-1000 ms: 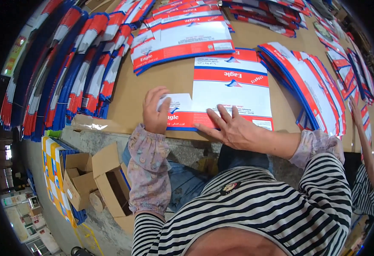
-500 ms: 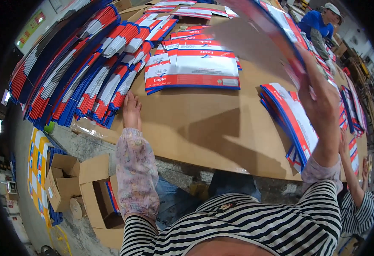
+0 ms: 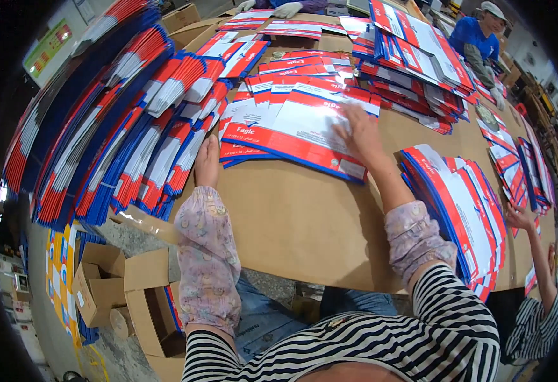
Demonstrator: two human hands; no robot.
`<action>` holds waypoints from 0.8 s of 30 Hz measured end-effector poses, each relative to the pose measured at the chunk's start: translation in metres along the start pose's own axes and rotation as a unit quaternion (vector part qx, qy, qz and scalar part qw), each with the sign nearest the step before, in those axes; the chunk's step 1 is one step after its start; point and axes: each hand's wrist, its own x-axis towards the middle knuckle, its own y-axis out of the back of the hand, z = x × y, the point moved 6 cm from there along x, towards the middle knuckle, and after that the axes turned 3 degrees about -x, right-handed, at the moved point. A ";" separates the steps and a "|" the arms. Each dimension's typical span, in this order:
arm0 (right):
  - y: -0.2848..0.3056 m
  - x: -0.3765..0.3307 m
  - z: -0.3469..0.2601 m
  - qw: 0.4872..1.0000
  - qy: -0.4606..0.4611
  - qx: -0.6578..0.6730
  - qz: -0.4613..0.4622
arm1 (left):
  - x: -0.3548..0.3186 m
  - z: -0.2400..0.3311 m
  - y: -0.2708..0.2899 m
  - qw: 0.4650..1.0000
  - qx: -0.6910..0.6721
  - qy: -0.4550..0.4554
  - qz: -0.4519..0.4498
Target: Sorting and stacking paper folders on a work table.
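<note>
A flat red, white and blue printed pack (image 3: pixel 304 130) lies tilted on a loose pile of like packs in the middle of the table. My right hand (image 3: pixel 360 135) rests over its right part, fingers spread and slightly blurred. At the left, my left hand (image 3: pixel 207 164) has its fingers stretched out and pressed together, against the near right edge of a tall bank of bundled packs (image 3: pixel 135 137). Nothing shows in its grasp. Whether the packs are bags or folded sleeves, I cannot tell.
A fanned stack of packs (image 3: pixel 460 210) lies right of my right arm, and a high stack (image 3: pixel 419 51) stands behind. Open cardboard boxes (image 3: pixel 148 299) sit on the floor at left. A co-worker's gloved hands (image 3: pixel 279 9) show at the far edge; other people work at right.
My right hand has come down and left from the raised, blurred pack at upper right onto the middle pile. My left hand stays by the left bank. The view has shifted.
</note>
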 end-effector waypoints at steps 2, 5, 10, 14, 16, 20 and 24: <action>-0.011 -0.003 0.042 0.987 -0.156 -0.013 0.030 | 0.013 0.002 -0.008 0.983 0.177 -0.018 0.046; -0.021 -0.002 0.081 0.959 -0.267 0.082 0.046 | 0.025 0.001 -0.037 0.954 0.288 -0.019 0.081; -0.034 0.013 0.091 0.887 -0.298 0.342 0.085 | 0.052 -0.008 -0.034 0.981 0.108 -0.065 0.146; -0.033 0.035 0.095 0.958 -0.214 0.149 0.121 | 0.048 -0.004 -0.060 0.977 0.147 -0.079 0.136; -0.037 0.038 0.101 0.960 -0.244 0.113 0.083 | 0.042 -0.001 -0.064 0.964 0.219 -0.077 0.130; -0.035 0.054 0.099 0.961 -0.266 0.070 0.018 | 0.048 0.004 -0.068 0.924 0.351 -0.076 0.134; -0.032 0.068 0.099 0.956 -0.285 0.026 -0.057 | 0.064 0.003 -0.068 0.922 0.358 -0.109 0.101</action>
